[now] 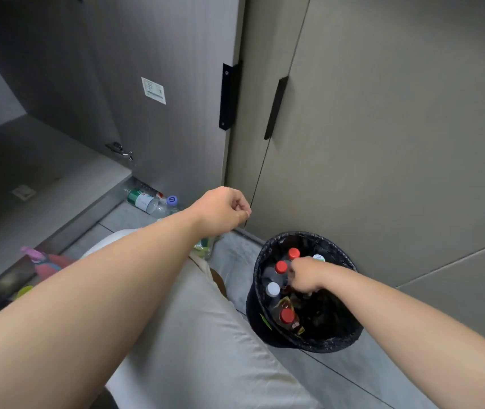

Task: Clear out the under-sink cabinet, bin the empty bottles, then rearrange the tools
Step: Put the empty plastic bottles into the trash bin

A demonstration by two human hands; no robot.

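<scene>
Black bin (253,315) holds capped bottles (287,316); right hand (304,276) inside, grip unclear; left hand (220,209) curled, empty.

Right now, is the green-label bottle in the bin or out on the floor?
Out. The green-label bottle lies on its side on the floor by the cabinet door, apart from the black bin.

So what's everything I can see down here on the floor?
bin: one, black, floor at right.
bottles in the bin: at least five, red or white caps, caps up.
bottles on the floor: two, clear, lying by the open door.
door handles: two, black, on the doors.
sticker: one, white, on the open door.
left hand: one, fingers curled, nothing seen in it.
right hand: one, inside the bin among the bottles, fingers hidden.
</scene>
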